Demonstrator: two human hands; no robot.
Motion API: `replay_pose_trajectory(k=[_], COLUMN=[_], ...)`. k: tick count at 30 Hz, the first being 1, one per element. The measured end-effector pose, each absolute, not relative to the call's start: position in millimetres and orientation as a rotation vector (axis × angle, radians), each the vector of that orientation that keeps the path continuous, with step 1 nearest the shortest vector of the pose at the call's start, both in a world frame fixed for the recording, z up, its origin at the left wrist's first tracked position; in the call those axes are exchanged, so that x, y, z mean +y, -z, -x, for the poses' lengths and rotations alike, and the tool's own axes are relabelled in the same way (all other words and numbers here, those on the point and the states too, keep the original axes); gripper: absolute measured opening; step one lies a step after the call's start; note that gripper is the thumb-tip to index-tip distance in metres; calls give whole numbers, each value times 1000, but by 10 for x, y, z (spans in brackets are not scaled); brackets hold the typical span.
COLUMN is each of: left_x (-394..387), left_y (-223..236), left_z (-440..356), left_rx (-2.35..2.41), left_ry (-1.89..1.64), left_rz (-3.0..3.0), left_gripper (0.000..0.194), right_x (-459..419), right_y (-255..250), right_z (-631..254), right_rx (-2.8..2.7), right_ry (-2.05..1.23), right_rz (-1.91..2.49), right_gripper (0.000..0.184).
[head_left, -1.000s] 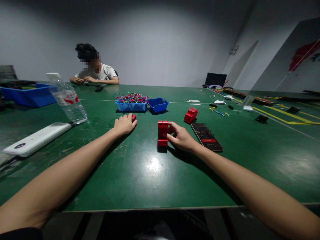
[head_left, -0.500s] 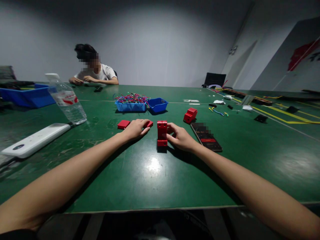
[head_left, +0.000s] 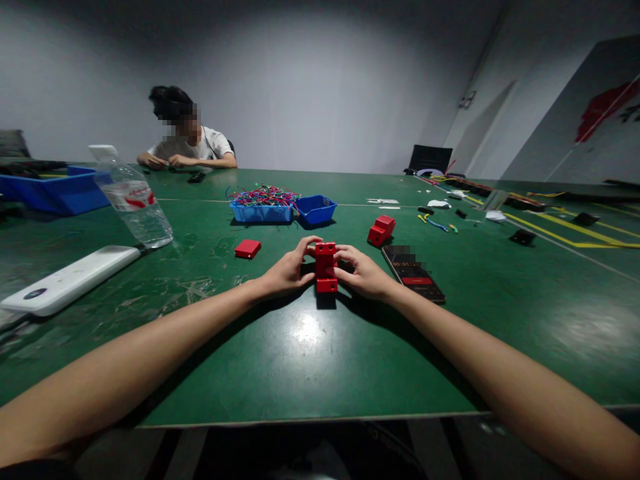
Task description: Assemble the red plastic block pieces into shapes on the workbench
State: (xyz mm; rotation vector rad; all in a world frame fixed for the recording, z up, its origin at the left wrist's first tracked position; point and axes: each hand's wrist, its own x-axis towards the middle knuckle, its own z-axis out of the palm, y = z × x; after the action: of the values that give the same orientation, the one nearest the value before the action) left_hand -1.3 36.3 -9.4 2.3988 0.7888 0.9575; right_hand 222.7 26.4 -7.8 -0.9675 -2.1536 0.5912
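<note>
A red plastic block (head_left: 327, 268), with small round holes and a notched middle, is upright between my hands in front of me. My right hand (head_left: 367, 272) grips its right side, thumb in front and fingers behind. On the left side, my left hand (head_left: 290, 271) is closed against the same block with thumb and fingertips. Whether a smaller piece is pinched in there too is hidden. To the left lies a flat red square piece (head_left: 248, 249). Beyond my right hand rests another stepped red block (head_left: 381, 230).
A phone (head_left: 413, 275) lies right of my right hand. Farther back are a blue tray of wires (head_left: 263, 213) and a smaller blue bin (head_left: 317, 211). At left are a tilted water bottle (head_left: 137, 203) and a white power strip-like device (head_left: 75, 280). A person (head_left: 187, 143) sits opposite.
My left hand has left the spot by the flat red piece and moved right to the block. The small red piece under its fingers is no longer visible on the table.
</note>
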Motion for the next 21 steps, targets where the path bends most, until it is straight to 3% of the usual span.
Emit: replay_pose_trajectory(k=[7,15,21], left_x=[367,398,344], left_y=[169,177,102], left_z=[19,33,59], left_rx=[783,736,585], left_ry=[-1061,-1026,-920], left_rz=[-2460,-2594,-2652], left_gripper=[74,79,104], right_x=[226,213,267], right_y=[17,53,69], right_z=[-2177,-2097,-2112], right_rx=[-2075,-1858,-1662], right_ry=[-940,-1123,-1109], right_rz=[885,898,981], right_gripper=[24,29,34])
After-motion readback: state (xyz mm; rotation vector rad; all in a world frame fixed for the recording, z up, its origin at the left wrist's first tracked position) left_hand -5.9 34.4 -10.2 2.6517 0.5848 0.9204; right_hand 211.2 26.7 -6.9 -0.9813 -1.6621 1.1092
